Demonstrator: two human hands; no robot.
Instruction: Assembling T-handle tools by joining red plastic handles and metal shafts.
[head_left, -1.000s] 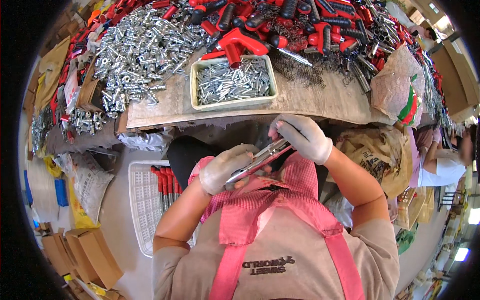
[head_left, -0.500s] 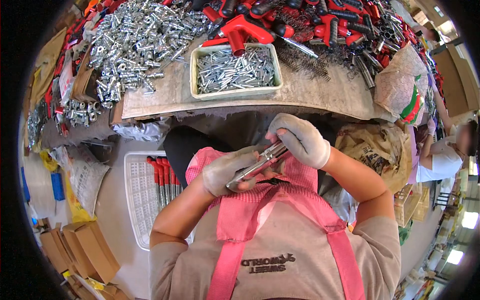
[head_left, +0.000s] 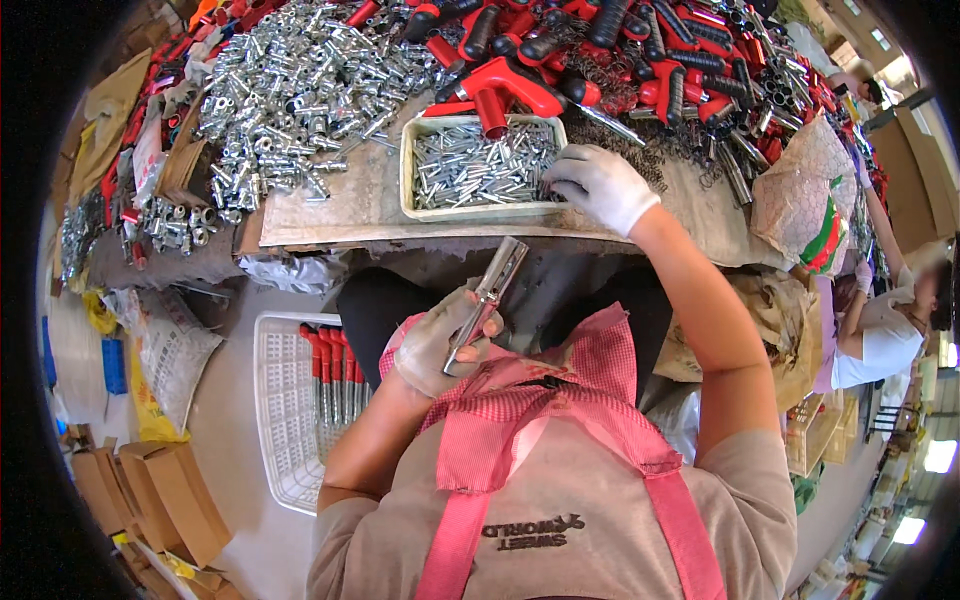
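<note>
Below the bench edge, over the lap of a pink checked apron (head_left: 560,400), the gloved left hand (head_left: 440,340) is wrapped around a slim metal tool (head_left: 487,300). Its long axis runs on a diagonal: the lower end is buried in the palm near the person's body, and the free end points up and to the right, toward the front edge of the wooden workbench (head_left: 340,205). The upper part looks like a squared, open-ended channel; finer detail is too small to tell. The fingers are curled tight on the lower half of the shaft, so only the upper half shows.

The gloved right hand (head_left: 598,185) is well apart from the tool, stretched forward with the arm extended. It rests at the right end of a pale shallow tray (head_left: 408,180) filled with small silver pins (head_left: 480,165), fingers bent down among them; whether it has pinched one I cannot tell.

Left of the tray lies a heap of silver metal fittings (head_left: 300,90). Behind the tray sit red and black handles (head_left: 600,50). A white plastic basket (head_left: 280,400) on the floor at the person's left holds red-handled tools (head_left: 330,365) standing side by side.
</note>
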